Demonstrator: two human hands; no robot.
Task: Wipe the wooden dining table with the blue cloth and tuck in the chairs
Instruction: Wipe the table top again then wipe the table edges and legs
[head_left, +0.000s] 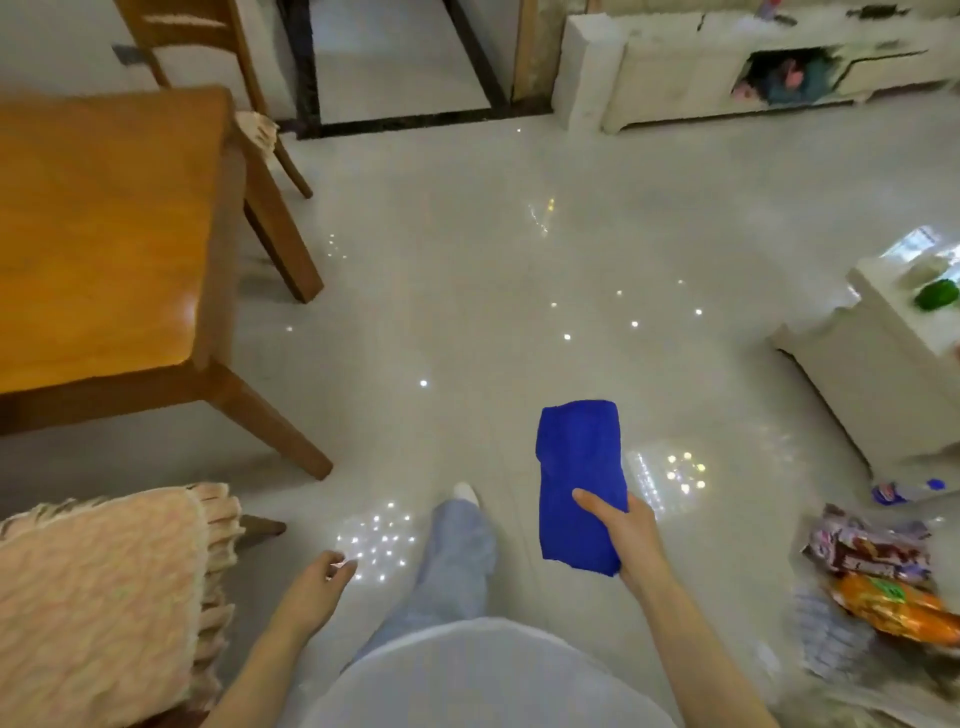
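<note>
The wooden dining table (104, 234) fills the left side, its corner pointing toward the middle of the floor. My right hand (626, 535) grips a folded blue cloth (579, 478) over the floor, well to the right of the table. Lower left of centre, my left hand (322, 577) hangs with loosely curled fingers and holds nothing. One wooden chair (208, 47) with a cushion stands beyond the table's far corner. A second chair with a pink knitted cushion (98, 597) sits at the bottom left, near the table's front corner.
Glossy pale tiles (519, 260) cover the floor between table and furniture. A white low cabinet (753, 67) lines the far wall. A white side unit (883, 374) stands at the right, with snack bags (883, 571) and a bottle (909, 491) below it. My leg and shoe (462, 519) show at centre.
</note>
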